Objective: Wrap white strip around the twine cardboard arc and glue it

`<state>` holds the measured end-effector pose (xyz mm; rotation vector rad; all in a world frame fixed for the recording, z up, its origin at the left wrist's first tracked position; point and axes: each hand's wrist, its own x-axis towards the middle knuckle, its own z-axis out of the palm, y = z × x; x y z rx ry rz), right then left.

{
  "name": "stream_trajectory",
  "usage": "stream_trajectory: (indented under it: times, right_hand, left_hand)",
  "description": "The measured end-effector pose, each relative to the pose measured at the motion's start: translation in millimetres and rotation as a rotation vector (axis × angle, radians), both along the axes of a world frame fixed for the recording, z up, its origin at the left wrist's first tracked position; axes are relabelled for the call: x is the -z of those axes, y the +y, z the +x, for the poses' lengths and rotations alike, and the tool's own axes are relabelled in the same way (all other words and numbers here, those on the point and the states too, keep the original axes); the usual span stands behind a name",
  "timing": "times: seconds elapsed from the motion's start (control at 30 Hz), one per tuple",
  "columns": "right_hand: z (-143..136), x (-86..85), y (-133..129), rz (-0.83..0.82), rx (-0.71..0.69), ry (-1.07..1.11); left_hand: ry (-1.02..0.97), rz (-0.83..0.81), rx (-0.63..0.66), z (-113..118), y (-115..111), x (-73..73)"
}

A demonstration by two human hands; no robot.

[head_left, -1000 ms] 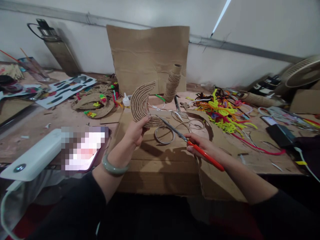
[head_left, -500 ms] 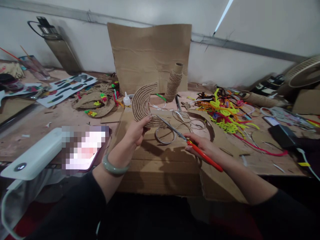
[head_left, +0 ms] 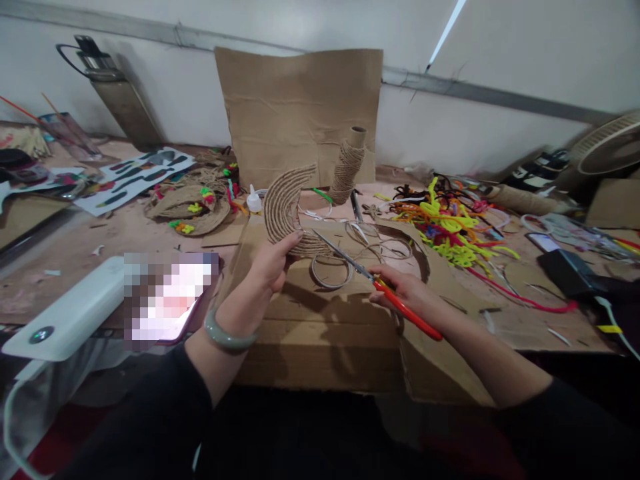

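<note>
While left fingers (head_left: pixel 291 243) pinch lower curve, rope crescent (head_left: pixel 278 205) rises above.

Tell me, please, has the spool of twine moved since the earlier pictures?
No. The spool of twine stands at the same place in front of the upright cardboard sheet, near that sheet's right edge.

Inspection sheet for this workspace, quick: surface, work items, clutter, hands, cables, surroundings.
Surface: cardboard base on a scrap-littered worktop.
Work items: twine-covered crescent; orange-handled scissors pointing at its lower end, contact unclear; twine spool behind.
Clutter: pipe cleaners heaped right; power bank and smartphone left.
Hands: left hand grips the crescent; right hand holds the scissors.
Cables: white cable hanging below the power bank; another at the black adapter, right.
Surroundings: cardboard panel upright behind; fan far right.
</note>
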<state>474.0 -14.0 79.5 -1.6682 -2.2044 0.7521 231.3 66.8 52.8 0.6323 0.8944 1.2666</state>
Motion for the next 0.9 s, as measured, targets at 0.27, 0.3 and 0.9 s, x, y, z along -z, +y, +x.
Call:
stream_trajectory:
  times: [0.27,0.3,0.9]
  right_hand:
    - [8.3,-8.1,-9.9,-0.052,-0.032,-0.321]
    - [3.1,-8.9,-14.0,-0.073,-0.097,-0.360]
    - [-43.3,13.7,46.9,-0.019,-0.530,-0.160]
  left_hand:
    - [-0.167,-0.058,-0.200,-9.1,4.1,-12.5]
    - [-0.168,-0.059,-0.204,-9.3,4.8,-12.4]
    - [-0.062,-0.007,-0.166,-3.8,8.9,-1.6]
